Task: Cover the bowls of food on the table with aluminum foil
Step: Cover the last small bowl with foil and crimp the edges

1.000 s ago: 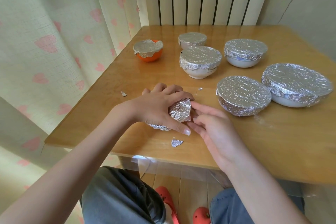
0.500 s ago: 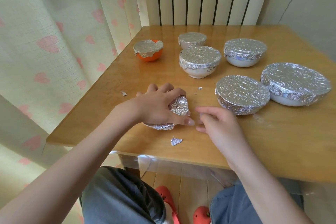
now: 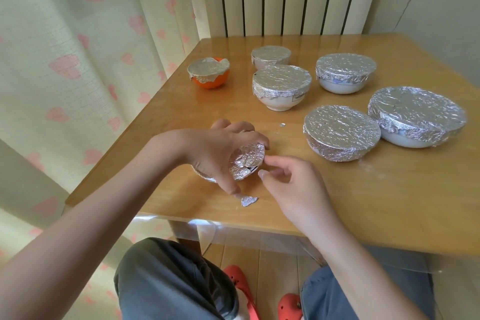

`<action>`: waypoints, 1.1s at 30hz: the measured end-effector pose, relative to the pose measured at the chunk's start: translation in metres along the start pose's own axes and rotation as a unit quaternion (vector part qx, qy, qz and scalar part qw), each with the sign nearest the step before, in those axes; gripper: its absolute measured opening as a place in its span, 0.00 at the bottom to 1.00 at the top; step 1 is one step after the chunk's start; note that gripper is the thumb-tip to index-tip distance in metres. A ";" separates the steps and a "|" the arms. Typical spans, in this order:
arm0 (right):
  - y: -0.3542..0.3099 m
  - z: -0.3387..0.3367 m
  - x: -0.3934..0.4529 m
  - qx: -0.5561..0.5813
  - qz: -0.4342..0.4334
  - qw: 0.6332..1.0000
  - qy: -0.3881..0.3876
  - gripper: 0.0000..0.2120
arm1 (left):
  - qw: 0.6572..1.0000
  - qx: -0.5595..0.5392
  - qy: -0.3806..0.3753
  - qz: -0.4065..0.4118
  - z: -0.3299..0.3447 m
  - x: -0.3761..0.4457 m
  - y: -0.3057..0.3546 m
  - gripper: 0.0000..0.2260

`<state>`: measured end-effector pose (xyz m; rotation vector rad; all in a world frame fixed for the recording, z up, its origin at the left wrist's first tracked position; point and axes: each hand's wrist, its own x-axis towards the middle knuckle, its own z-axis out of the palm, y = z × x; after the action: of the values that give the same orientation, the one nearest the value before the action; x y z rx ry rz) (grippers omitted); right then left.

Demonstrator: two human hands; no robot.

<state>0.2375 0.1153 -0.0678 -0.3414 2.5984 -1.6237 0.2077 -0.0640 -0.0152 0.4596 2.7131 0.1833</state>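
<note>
1. Left hand (image 3: 220, 148) grips the small foil-wrapped bowl (image 3: 245, 161) near the table's (image 3: 363, 202) front edge, tipped so its covered mouth faces the right hand (image 3: 288, 187).
2. Right hand holds nothing, fingers loosely curled beside the bowl (apparently not touching).
3. Step, as judged: sealing the last bowl; six others already covered.
4. Next move: press the loose flap against the wall.
</note>
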 end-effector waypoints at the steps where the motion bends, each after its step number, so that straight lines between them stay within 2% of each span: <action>1: 0.001 -0.001 0.001 0.002 0.004 1.000 -0.006 0.15 | 1.000 0.000 0.000 -0.001 0.000 0.000 -0.001 0.42; 6: 0.004 -0.002 -0.001 0.056 0.042 0.996 -0.062 0.16 | 1.000 -0.006 -0.001 -0.002 0.001 0.001 -0.001 0.41; 9: 0.004 0.002 -0.003 0.087 0.054 0.992 -0.072 0.17 | 1.000 -0.008 0.000 -0.006 0.002 0.001 -0.001 0.40; 14: 0.003 -0.008 0.005 0.039 0.053 0.995 -0.077 0.20 | 1.000 -0.009 -0.003 -0.012 0.001 0.000 0.000 0.40; 24: -0.005 -0.008 0.010 0.090 0.081 0.981 -0.149 0.22 | 0.999 -0.021 0.011 -0.025 0.003 0.000 0.001 0.40; 27: -0.008 -0.011 0.013 0.058 0.067 0.980 -0.177 0.22 | 0.998 -0.027 0.013 -0.056 0.003 -0.002 0.004 0.39; 29: -0.006 -0.011 0.014 0.012 0.061 0.983 -0.175 0.17 | 0.995 -0.020 0.021 -0.097 0.006 -0.003 0.011 0.39; 31: -0.001 -0.011 0.013 -0.002 0.054 0.990 -0.128 0.17 | 0.990 -0.017 0.018 -0.139 0.009 -0.004 0.017 0.43; 33: 0.000 -0.010 0.003 -0.008 0.033 0.994 -0.108 0.20 | 0.987 -0.018 -0.010 -0.158 0.007 -0.007 0.019 0.52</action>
<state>0.2332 0.1239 -0.0628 -0.4022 2.4378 -1.4564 0.2220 -0.0484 -0.0157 0.0162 2.7132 0.1397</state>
